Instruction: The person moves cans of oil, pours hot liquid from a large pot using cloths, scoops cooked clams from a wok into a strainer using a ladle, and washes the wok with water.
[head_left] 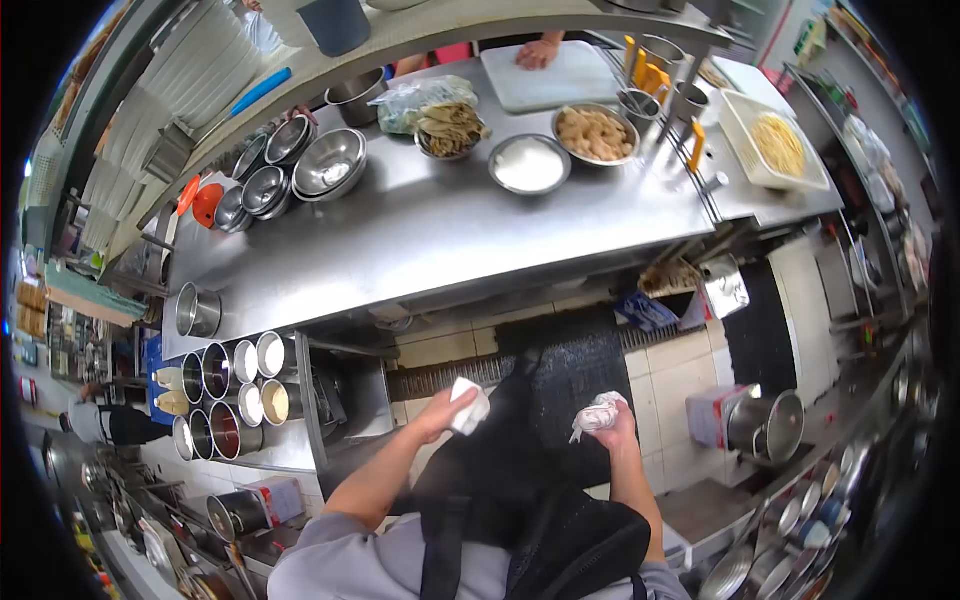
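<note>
My left hand (434,416) grips a folded white cloth or paper towel (470,405); which of the two I cannot tell. In my right hand (622,428) is a crumpled white wad (599,411) with faint reddish marks, perhaps cloth or thin plastic. Both hands are held apart, above the floor in front of my dark apron (500,450). Beyond them runs a steel worktable (450,240). On it stand a bowl of white powder or grains (530,165), a bowl of light brown pieces (597,135) and a bowl of brownish leafy food (450,130).
Steel bowls (330,163) stand at the table's left. A co-worker's hand (537,53) rests on a white cutting board (530,85). Several seasoning pots (223,372) fill a lower left shelf. At right are a noodle basket (778,145) and a large pot (778,427).
</note>
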